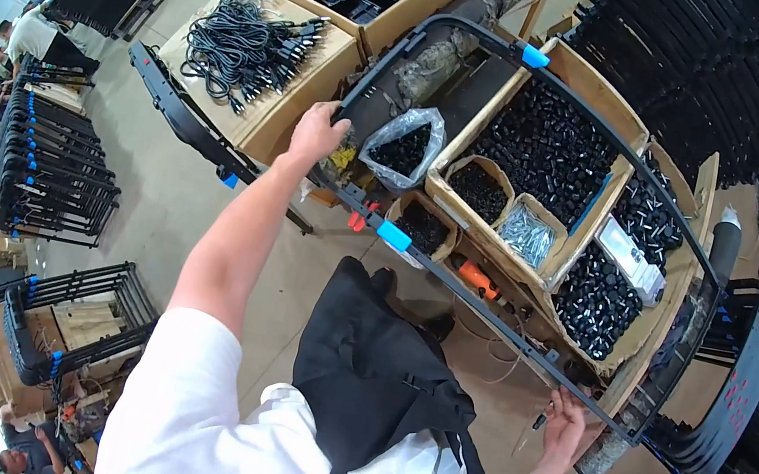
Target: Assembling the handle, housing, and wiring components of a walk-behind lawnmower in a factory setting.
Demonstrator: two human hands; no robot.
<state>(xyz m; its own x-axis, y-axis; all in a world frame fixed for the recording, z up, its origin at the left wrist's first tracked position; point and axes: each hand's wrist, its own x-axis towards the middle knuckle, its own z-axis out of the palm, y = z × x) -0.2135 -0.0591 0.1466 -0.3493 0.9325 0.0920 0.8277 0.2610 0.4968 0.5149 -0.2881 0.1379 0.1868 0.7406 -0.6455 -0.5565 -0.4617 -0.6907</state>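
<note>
Here's the big piece, and I'm watching it from afar: the black tubular frame (523, 343) spans the open bins in front of me, its near tube slanting down from left to right. I judge the step in hand to be supporting and placing that frame; whether the bins take any of its weight, I can't tell. The next move, I'd say, calls for a steady left end and careful guidance at the right.

Below the frame, the large cardboard bin (601, 85) is heaped with black plastic pieces (549, 140). Off to the left, a bundle of black cords (246, 46) lies on a tan board (266, 105).

Now my 2 hands, 2 different poses! The left hand (318, 135) is out at the end of a long reach, wrapped around the tube at the frame's left end, a firm grasp. The right hand (564, 422) is low, fingers curled upward by the near tube's right end; whether they grip it, I cannot tell.

Smaller now: an orange tool (476, 276) sits under the near tube, and 1 blue wrap (394, 235) hugs that tube, with a red clip (359, 218) just beside it. Smallest of all, a dark item (539, 422) shows by my right fingers, too tiny to name.
</note>
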